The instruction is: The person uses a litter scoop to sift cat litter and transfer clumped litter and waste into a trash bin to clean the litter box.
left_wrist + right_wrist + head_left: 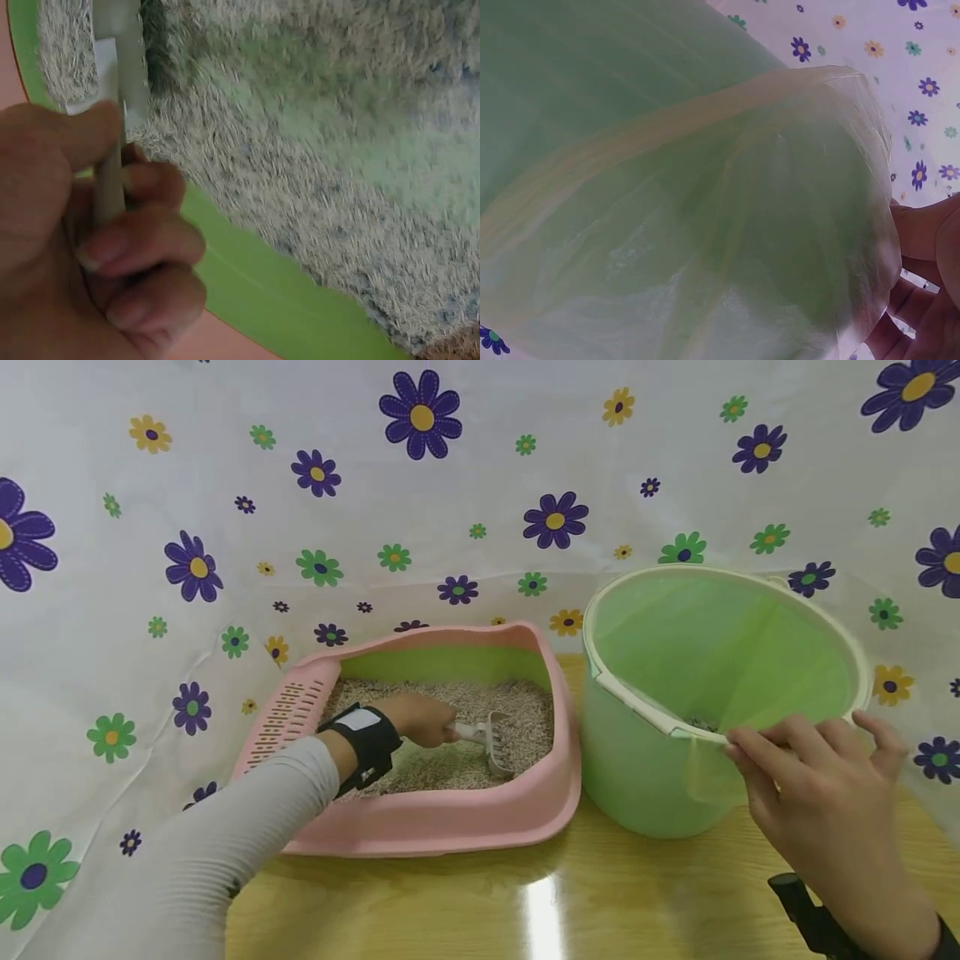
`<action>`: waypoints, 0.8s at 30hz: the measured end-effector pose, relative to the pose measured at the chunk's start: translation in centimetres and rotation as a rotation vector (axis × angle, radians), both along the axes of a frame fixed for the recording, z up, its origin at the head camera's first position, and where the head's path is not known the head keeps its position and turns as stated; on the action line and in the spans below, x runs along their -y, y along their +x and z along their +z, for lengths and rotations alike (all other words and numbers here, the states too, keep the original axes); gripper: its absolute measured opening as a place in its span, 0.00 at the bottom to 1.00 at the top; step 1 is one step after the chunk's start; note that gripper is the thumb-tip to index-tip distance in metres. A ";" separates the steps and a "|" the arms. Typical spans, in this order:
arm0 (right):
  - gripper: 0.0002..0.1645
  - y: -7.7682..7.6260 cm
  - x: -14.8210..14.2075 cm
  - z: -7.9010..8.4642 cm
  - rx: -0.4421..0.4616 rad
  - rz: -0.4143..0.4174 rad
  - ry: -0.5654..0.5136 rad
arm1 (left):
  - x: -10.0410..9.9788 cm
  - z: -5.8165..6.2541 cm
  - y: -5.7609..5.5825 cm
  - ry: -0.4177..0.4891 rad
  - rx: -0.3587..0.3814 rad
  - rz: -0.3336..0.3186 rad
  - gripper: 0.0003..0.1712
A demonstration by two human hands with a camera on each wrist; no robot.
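Observation:
In the head view my left hand [422,718] grips the handle of a pale slotted litter scoop [495,747]. The scoop's head rests in the grey-brown cat litter [427,768] toward the right end of a pink litter box [450,818]. The left wrist view shows my thumb and curled fingers around the scoop's handle [109,180]. My right hand [828,777] holds the near right rim of a light green bucket [645,768], thumb outside and fingers over the top. A thin, see-through plastic liner [765,225] folds over that rim and hangs down outside.
Litter box and bucket stand side by side on a wood-grain table [450,902]. A little dark material [701,724] lies at the bucket's bottom. Behind them hangs a white flower-patterned sheet [480,460]. A perforated pink step [292,714] forms the box's left end.

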State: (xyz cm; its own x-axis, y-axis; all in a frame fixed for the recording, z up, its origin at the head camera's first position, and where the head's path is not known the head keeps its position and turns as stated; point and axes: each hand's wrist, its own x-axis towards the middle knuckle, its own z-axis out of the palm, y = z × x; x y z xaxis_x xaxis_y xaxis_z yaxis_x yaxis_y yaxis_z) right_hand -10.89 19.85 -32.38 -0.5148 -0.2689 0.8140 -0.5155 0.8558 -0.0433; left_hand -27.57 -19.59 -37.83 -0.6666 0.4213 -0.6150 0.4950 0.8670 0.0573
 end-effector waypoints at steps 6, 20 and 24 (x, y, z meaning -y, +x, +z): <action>0.38 -0.1 0.2 0.1 0.005 0.004 -0.007 | 0.7 -0.9 0.5 0.039 -0.070 -0.025 0.15; 0.39 -0.3 0.0 0.0 -0.050 0.012 -0.032 | 7.4 2.4 2.7 0.446 -0.120 0.147 0.11; 0.39 -0.3 0.1 0.0 -0.047 0.013 -0.034 | 8.8 3.2 3.0 0.561 -0.165 0.202 0.15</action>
State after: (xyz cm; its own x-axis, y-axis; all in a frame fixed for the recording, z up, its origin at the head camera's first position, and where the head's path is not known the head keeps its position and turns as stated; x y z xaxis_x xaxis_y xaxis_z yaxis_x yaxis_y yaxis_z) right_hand -11.15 19.76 -32.42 -0.4722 -0.2465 0.8463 -0.5284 0.8477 -0.0479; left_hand -24.57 -28.38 -34.64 -0.8345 0.5060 -0.2181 0.3656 0.8046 0.4679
